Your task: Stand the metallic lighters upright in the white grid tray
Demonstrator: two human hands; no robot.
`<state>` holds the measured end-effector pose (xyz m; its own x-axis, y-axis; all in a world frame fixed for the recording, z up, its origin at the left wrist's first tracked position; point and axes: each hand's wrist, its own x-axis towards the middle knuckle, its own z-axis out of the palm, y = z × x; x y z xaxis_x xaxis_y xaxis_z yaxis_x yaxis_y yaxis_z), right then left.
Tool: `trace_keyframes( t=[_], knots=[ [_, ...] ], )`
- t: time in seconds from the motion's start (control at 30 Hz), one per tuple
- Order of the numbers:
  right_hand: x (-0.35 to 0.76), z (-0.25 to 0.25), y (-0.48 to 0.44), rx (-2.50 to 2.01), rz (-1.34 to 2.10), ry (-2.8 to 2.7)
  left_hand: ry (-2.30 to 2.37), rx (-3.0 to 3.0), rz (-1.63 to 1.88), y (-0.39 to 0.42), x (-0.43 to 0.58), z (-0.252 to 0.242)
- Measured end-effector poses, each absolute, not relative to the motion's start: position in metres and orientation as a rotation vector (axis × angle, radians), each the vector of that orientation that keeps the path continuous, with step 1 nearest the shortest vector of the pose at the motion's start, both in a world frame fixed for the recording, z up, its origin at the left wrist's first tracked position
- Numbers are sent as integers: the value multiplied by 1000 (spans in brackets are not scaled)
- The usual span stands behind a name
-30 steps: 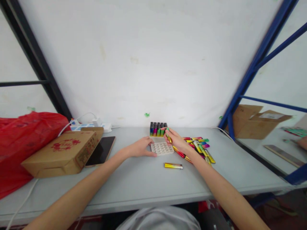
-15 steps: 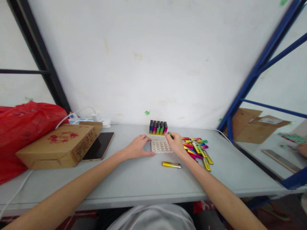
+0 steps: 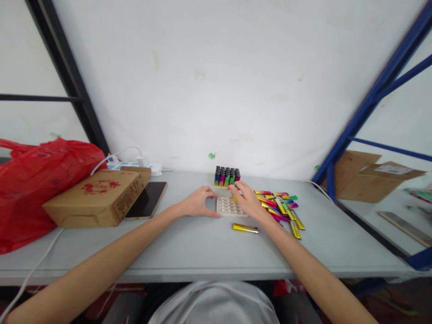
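A white tray with rows of round holes lies on the table before me. My left hand is at its left side, thumb and fingers spread around the corner edges. Over the tray's right part, my right hand pinches a yellow-green lighter, held roughly upright; its lower end is close to the holes, but I cannot tell whether it is in one. Behind the tray stands a block of upright lighters with black tops. A single gold lighter lies in front of the tray.
Right of my right hand is a loose pile of shiny coloured lighters. To the left lie a dark-screened phone, a cardboard box, a red plastic bag and a power strip. Blue metal framing rises at the right.
The lighter in my right hand has turned from a slant to nearly upright, its yellow body now showing above the tray. My left hand stays at the tray's side. The whole view has shifted slightly.
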<state>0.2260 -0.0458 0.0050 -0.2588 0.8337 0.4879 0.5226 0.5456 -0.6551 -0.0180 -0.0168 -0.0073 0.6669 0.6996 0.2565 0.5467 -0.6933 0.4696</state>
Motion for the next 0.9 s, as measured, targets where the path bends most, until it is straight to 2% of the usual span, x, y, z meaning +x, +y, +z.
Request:
trace_keyframes(
  t=[0.1,0.27,0.67,0.9],
  knots=[
    [226,5,-45,-1162,295,-1985,1002,2518,602,-17,-18,-7],
    [224,2,-42,-1217,320,-2024,1001,2493,577,-15,-17,-7],
    [208,-7,-22,-1180,110,-2340,978,2516,526,-13,-17,-4],
    [247,14,-31,-1206,148,-2310,951,2541,516,-12,-18,-3]
  ],
)
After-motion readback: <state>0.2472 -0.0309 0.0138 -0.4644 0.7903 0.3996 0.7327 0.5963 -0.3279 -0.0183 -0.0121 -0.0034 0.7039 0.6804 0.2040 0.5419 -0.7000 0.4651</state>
